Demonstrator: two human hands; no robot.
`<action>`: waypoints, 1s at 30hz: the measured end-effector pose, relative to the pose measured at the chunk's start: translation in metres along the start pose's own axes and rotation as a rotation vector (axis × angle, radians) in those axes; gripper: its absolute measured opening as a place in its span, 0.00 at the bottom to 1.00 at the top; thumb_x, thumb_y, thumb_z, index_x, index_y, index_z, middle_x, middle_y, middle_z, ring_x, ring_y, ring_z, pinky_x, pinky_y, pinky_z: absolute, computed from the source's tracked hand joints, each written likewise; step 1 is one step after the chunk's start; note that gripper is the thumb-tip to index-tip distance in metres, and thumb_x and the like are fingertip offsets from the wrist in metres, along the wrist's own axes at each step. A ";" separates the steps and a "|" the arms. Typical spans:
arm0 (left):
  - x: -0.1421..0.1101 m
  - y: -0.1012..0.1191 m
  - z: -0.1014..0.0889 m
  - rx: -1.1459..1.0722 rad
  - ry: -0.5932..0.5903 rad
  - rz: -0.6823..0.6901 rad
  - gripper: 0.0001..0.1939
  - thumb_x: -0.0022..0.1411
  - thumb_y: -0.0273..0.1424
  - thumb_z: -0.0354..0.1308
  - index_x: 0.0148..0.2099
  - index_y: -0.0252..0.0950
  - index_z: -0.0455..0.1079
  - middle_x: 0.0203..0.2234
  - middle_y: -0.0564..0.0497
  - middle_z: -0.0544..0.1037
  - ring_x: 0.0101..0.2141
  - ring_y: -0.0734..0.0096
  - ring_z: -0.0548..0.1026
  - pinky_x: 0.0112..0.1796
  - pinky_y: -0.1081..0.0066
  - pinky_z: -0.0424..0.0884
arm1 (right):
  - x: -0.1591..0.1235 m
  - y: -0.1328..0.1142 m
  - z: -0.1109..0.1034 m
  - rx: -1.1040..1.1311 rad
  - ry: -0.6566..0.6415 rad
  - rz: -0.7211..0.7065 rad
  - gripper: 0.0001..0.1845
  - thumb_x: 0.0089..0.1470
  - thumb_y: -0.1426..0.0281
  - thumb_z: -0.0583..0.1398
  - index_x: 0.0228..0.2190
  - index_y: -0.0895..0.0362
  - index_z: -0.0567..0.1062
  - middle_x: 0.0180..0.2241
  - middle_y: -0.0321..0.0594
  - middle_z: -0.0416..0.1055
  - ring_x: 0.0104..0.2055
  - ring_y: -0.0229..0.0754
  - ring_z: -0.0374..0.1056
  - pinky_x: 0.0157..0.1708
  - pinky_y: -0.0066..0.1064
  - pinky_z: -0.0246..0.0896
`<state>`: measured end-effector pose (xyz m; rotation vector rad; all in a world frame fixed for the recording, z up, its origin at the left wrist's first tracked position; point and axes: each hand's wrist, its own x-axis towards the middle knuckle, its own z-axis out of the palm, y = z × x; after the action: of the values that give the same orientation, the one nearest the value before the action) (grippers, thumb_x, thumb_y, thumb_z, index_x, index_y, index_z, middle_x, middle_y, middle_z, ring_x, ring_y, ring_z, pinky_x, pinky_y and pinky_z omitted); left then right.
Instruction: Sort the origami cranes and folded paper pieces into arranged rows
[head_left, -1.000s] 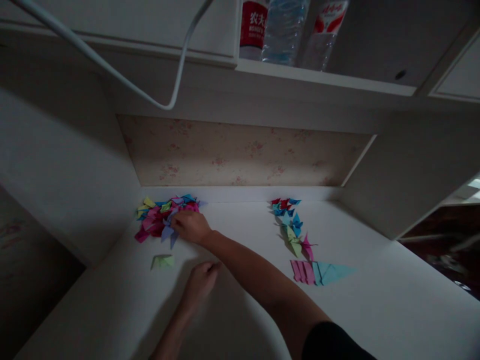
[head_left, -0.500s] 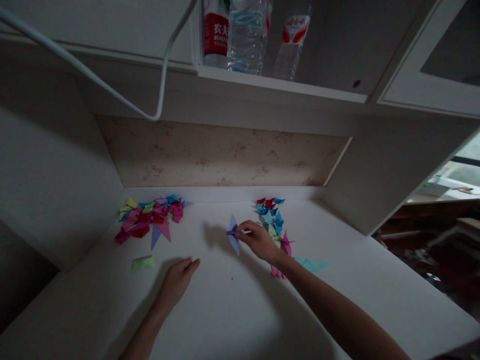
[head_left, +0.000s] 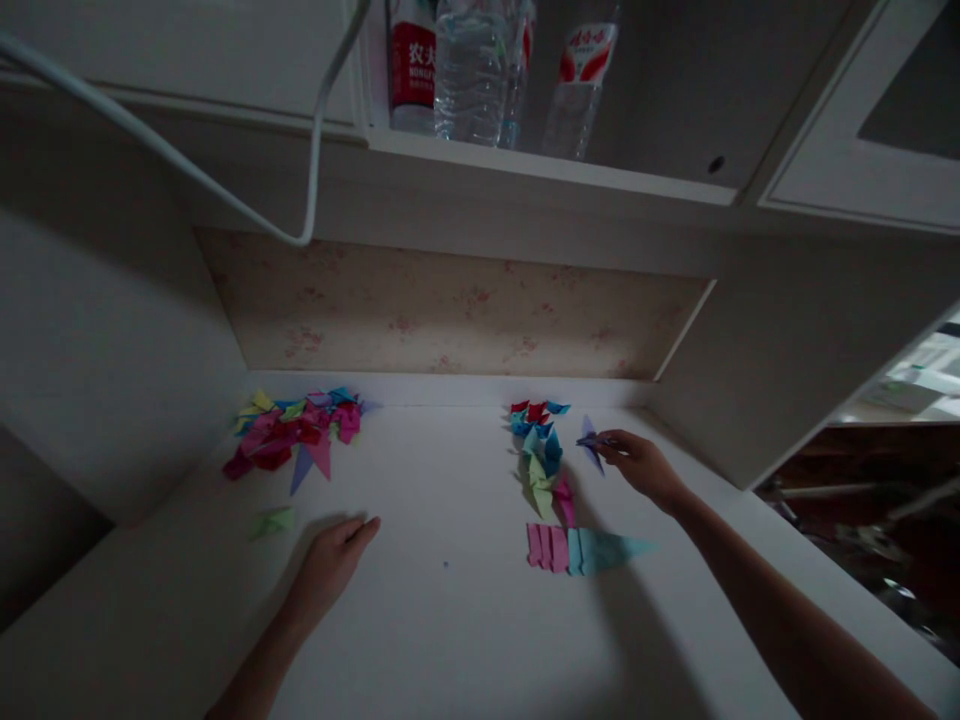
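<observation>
My right hand point(head_left: 643, 468) pinches a purple paper crane point(head_left: 592, 444) above the right part of the white table. Just left of it lies a group of folded paper cranes point(head_left: 541, 455) in red, blue, green and pink. Closer to me, a row of pink and turquoise folded papers point(head_left: 581, 548) lies flat. My left hand point(head_left: 330, 560) is closed near the table's left side, thumb against the fingers, with nothing visible in it. Beyond it sits a light green folded paper point(head_left: 273, 522). A heap of colourful paper cranes point(head_left: 289, 435) lies at the back left.
The white table point(head_left: 450, 640) runs back to a flowered wall panel point(head_left: 457, 310), with side panels left and right. Overhead, a cabinet shelf point(head_left: 540, 172) holds plastic bottles point(head_left: 470, 75). A white cable point(head_left: 247, 208) hangs down in front.
My right hand has carried the purple paper crane to the right, past the group of cranes. The row of pink and turquoise papers shows more fully. My left hand stays near the same place.
</observation>
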<state>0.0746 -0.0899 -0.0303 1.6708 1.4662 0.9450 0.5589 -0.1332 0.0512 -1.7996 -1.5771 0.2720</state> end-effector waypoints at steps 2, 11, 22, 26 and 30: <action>0.001 -0.001 0.000 0.007 0.006 0.010 0.20 0.52 0.48 0.54 0.20 0.37 0.67 0.15 0.56 0.66 0.23 0.68 0.67 0.26 0.73 0.62 | 0.008 0.021 -0.003 -0.107 -0.025 0.037 0.17 0.53 0.58 0.56 0.38 0.55 0.76 0.33 0.42 0.78 0.32 0.44 0.72 0.30 0.30 0.63; 0.003 -0.007 0.002 0.089 0.013 0.027 0.22 0.55 0.47 0.52 0.19 0.39 0.54 0.15 0.59 0.55 0.20 0.74 0.57 0.25 0.73 0.54 | 0.030 0.059 0.025 -0.289 -0.199 0.072 0.08 0.48 0.67 0.59 0.28 0.53 0.79 0.28 0.37 0.78 0.30 0.42 0.73 0.29 0.28 0.61; 0.004 -0.009 0.004 0.111 0.034 0.017 0.22 0.55 0.48 0.52 0.19 0.38 0.58 0.15 0.58 0.58 0.21 0.71 0.60 0.26 0.73 0.56 | 0.044 0.058 0.045 -0.304 -0.310 0.031 0.08 0.49 0.71 0.58 0.30 0.54 0.79 0.32 0.38 0.78 0.33 0.43 0.73 0.33 0.28 0.62; 0.004 -0.011 0.004 0.119 0.009 0.005 0.22 0.57 0.48 0.51 0.20 0.38 0.58 0.16 0.59 0.56 0.21 0.73 0.59 0.26 0.74 0.55 | 0.043 0.056 0.047 -0.297 -0.321 0.021 0.09 0.48 0.72 0.58 0.31 0.54 0.79 0.31 0.37 0.78 0.33 0.42 0.73 0.33 0.28 0.63; 0.005 -0.010 0.005 0.126 0.017 -0.008 0.22 0.57 0.48 0.51 0.20 0.38 0.55 0.15 0.60 0.53 0.21 0.74 0.57 0.25 0.74 0.53 | 0.043 0.056 0.046 -0.288 -0.306 0.031 0.09 0.48 0.72 0.59 0.32 0.54 0.78 0.33 0.38 0.78 0.34 0.43 0.74 0.35 0.29 0.64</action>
<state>0.0746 -0.0843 -0.0415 1.7490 1.5715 0.8798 0.5856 -0.0766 -0.0045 -2.0801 -1.8795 0.3636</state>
